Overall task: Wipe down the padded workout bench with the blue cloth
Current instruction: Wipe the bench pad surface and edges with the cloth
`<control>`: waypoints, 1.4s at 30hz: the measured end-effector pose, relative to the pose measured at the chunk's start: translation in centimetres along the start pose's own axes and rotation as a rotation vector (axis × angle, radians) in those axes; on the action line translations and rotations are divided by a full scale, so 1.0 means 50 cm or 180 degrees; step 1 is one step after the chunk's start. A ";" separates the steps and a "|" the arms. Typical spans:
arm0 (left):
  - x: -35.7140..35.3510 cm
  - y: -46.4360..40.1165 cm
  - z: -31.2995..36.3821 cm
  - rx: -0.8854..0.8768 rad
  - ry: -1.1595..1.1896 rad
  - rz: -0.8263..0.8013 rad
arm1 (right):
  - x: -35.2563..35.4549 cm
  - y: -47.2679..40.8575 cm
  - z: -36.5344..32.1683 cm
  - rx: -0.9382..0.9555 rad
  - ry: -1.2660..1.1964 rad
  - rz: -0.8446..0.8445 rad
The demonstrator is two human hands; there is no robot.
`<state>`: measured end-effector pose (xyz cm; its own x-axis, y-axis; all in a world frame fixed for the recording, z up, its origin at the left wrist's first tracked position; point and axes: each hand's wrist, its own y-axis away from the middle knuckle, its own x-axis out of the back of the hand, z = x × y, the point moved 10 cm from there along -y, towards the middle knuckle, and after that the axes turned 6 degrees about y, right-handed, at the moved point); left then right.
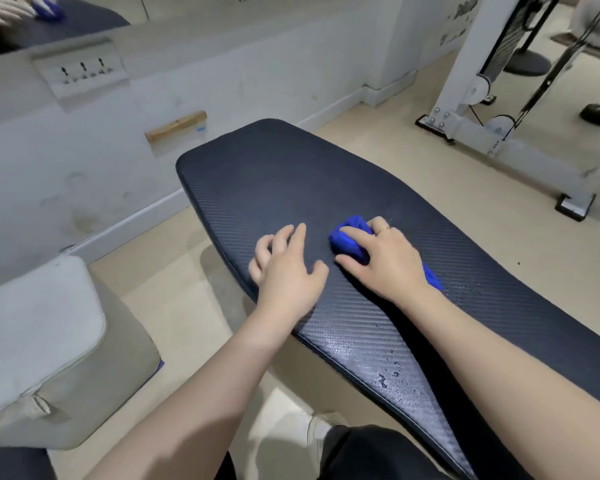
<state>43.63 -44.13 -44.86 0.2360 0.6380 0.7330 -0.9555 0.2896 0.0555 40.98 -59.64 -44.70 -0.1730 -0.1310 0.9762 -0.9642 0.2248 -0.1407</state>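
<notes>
Near the bench (257,174) edge, left hand (288,268) spread flat; right hand (385,258) grips blue cloth (347,240) mid-pad

— What is the bench (278,174) covered in?
— A dark padded vinyl with a fine carbon-weave texture, mostly matt, with a stitched seam along the near edge. Toward its near right end it shines wet, beaded with droplets (392,372).
— And the blue cloth (349,242)?
— Soft, fuzzy fabric, bunched up, matt.
— The machine frame (471,81) beyond the far right corner?
— Painted white metal, smooth, with bolts. The floor (174,296) is pale and matt; the pale cushion (39,337) off the left edge looks like smooth leatherette.
</notes>
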 end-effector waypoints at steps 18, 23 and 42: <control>-0.097 -0.094 0.115 -0.0878 -0.1842 -0.0569 | -0.004 -0.114 0.168 0.0035 -0.0177 0.0143; -0.103 -0.095 0.104 -0.0780 -0.1857 -0.0622 | -0.012 -0.190 0.323 -0.1298 -0.0297 0.0411; 0.073 -0.011 -0.032 -0.0148 0.0129 0.0571 | -0.007 0.048 -0.132 0.0856 -0.0229 -0.0270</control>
<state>45.29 -40.80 -43.30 0.0703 0.7103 0.7004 -0.9739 0.2007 -0.1058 40.06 -52.67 -44.27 -0.0939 -0.2089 0.9734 -0.9929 -0.0528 -0.1071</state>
